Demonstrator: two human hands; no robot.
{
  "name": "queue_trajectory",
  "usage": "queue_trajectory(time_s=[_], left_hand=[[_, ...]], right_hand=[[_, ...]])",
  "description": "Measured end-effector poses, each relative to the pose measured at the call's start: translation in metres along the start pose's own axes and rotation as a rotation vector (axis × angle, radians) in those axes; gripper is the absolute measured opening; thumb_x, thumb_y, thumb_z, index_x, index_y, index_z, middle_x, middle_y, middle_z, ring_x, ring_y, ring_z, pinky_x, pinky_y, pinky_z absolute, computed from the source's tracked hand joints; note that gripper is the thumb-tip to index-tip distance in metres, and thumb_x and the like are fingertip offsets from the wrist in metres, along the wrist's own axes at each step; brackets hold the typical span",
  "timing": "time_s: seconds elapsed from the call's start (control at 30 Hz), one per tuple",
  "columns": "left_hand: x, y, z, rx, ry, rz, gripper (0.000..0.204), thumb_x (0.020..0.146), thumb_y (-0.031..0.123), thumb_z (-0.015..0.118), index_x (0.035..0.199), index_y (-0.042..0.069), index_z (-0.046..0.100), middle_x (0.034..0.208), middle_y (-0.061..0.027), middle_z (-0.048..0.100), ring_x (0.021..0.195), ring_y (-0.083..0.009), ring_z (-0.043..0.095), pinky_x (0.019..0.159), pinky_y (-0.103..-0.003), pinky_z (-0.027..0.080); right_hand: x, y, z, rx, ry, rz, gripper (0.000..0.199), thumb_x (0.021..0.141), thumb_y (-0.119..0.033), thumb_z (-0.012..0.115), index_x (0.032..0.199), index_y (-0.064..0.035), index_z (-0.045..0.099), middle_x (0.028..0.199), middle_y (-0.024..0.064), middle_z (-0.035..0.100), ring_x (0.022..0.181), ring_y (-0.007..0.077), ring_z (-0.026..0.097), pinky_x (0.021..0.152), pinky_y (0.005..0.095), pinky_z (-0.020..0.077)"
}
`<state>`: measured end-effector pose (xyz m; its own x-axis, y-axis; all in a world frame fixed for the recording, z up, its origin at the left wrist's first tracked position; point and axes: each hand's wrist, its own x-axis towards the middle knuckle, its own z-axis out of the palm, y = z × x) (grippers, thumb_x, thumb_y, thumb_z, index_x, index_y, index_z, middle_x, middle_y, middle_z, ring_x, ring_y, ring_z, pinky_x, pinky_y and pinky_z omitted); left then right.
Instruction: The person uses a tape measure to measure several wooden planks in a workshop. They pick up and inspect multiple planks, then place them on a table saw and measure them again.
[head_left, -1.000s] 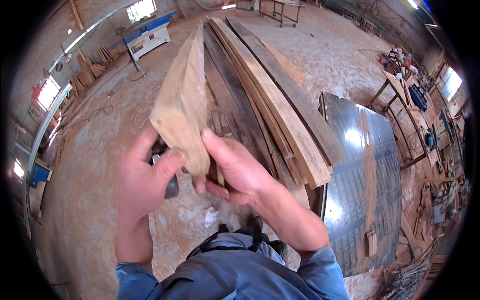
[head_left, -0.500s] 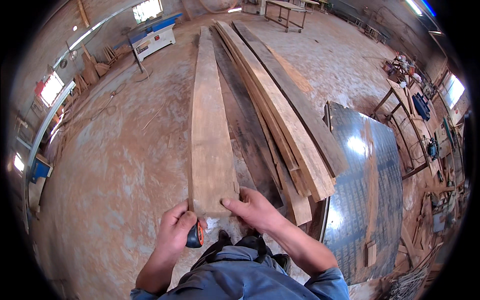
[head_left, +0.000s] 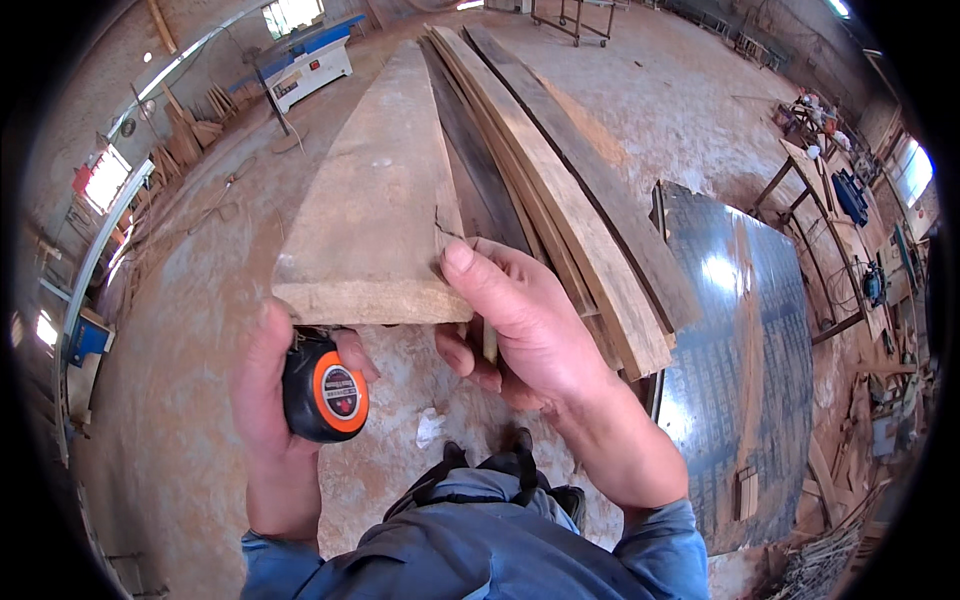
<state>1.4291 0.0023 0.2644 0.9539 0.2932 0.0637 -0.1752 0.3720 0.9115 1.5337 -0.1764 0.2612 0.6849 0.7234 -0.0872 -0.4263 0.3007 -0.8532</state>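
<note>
A long pale wooden plank point(head_left: 370, 190) stretches away from me, its near end raised close to the camera. A dark crack runs in from its right edge. My left hand point(head_left: 270, 390) is closed around a black and orange tape measure point(head_left: 325, 390), just under the plank's near left corner, thumb by that corner. My right hand point(head_left: 530, 320) grips the right corner, thumb on top and fingers curled below. Whether the left fingers also bear the plank is hidden.
Several long boards point(head_left: 560, 200) lie stacked just right of the plank. Beyond them is a dark glossy sheet point(head_left: 730, 370) on the floor, with small wood strips point(head_left: 747, 495) on it. A blue-topped machine point(head_left: 312, 68) stands far left; a cluttered workbench point(head_left: 835, 220) stands at right.
The plank's near end has come up toward the camera, lifted by both hands. The tape measure has risen with my left hand and now shows its round face.
</note>
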Motion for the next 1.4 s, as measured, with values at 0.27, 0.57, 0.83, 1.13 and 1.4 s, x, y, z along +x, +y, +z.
queue_trajectory(time_s=[0.27, 0.57, 0.83, 1.13, 1.4], left_hand=[[-0.041, -0.055, -0.046, 0.063, 0.105, -0.348, 0.051, 0.097, 0.041, 0.041, 0.113, -0.005, 0.056, 0.090, -0.0173, 0.063, 0.065, -0.0215, 0.061, 0.059, -0.034, 0.054], [-0.066, -0.192, -0.182, -0.100, 0.238, -0.906, 0.033, 0.087, 0.018, 0.049, 0.114, -0.001, 0.051, 0.090, -0.0152, 0.062, 0.065, -0.0221, 0.063, 0.055, -0.040, 0.057], [-0.076, -0.296, -0.206, -0.108, 0.184, -1.069, 0.030, 0.091, 0.024, 0.054, 0.115, 0.006, 0.053, 0.088, -0.0105, 0.062, 0.061, -0.0193, 0.062, 0.052, -0.041, 0.057], [-0.060, -0.335, -0.190, -0.169, 0.054, -1.197, 0.030, 0.090, 0.032, 0.063, 0.109, 0.009, 0.055, 0.074, -0.0089, 0.062, 0.057, -0.0199, 0.063, 0.051, -0.039, 0.057], [-0.047, -0.363, -0.138, 0.026, -0.107, -1.218, 0.035, 0.091, 0.037, 0.062, 0.111, 0.009, 0.061, 0.095, -0.0036, 0.061, 0.068, -0.0142, 0.058, 0.052, -0.030, 0.051]], right_hand=[[-0.010, 0.078, -0.021, -0.089, 0.086, 0.122, 0.052, 0.091, -0.032, 0.065, 0.126, 0.0013, 0.044, 0.079, 0.0069, 0.061, 0.047, 0.0073, 0.054, 0.034, 0.0192, 0.0331], [-0.003, 0.229, -0.066, -0.170, 0.147, 0.493, 0.077, 0.089, -0.034, 0.066, 0.146, 0.0005, 0.028, 0.078, 0.0052, 0.061, 0.048, 0.0072, 0.051, 0.035, 0.0224, 0.0321], [-0.063, 0.289, -0.135, -0.080, 0.583, 0.571, 0.062, 0.089, -0.033, 0.063, 0.139, -0.0003, 0.043, 0.083, 0.0082, 0.065, 0.050, 0.0102, 0.055, 0.036, 0.0232, 0.0359], [-0.110, 0.287, -0.169, -0.164, 0.737, 0.704, 0.046, 0.096, -0.036, 0.053, 0.127, -0.0023, 0.053, 0.102, 0.0082, 0.068, 0.053, 0.0103, 0.053, 0.036, 0.0230, 0.0314], [-0.088, 0.336, -0.174, 0.023, 0.650, 0.734, 0.048, 0.097, -0.042, 0.051, 0.120, 0.0002, 0.046, 0.111, 0.0184, 0.064, 0.059, 0.0177, 0.061, 0.035, 0.0235, 0.0337]])
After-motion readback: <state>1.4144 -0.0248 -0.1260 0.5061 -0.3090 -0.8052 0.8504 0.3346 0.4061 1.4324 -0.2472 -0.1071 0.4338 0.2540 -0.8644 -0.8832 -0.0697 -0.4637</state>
